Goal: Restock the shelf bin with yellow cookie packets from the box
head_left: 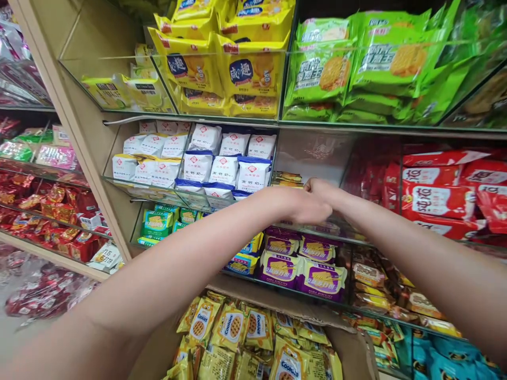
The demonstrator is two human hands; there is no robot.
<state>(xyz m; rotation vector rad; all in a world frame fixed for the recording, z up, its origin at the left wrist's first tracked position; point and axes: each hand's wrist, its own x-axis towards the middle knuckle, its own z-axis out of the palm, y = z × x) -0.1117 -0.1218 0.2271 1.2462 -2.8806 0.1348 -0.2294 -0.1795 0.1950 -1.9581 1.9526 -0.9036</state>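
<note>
Reaching together at the front edge of a clear bin [312, 153] on the middle shelf, the left hand [311, 208] and right hand [319, 187] touch; a few yellow packets [287, 178] lie just far-left of both; whether either grip holds anything, I cannot tell

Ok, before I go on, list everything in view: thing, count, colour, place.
Biscuit packs: many, yellow, top shelf left.
Biscuit packs: many, green, top shelf right.
Small packets: many, white and blue, middle shelf bin.
Clear bin: one, nearly bare, a few yellow packets at its left.
Packs: many, red, middle shelf right.
Packs: several, purple, lower shelf.
Cardboard box: one, brown, bottom, holding yellow cookie packets.
Left hand: at the clear bin's front edge.
Right hand: beside it, touching; grip hidden.
</note>
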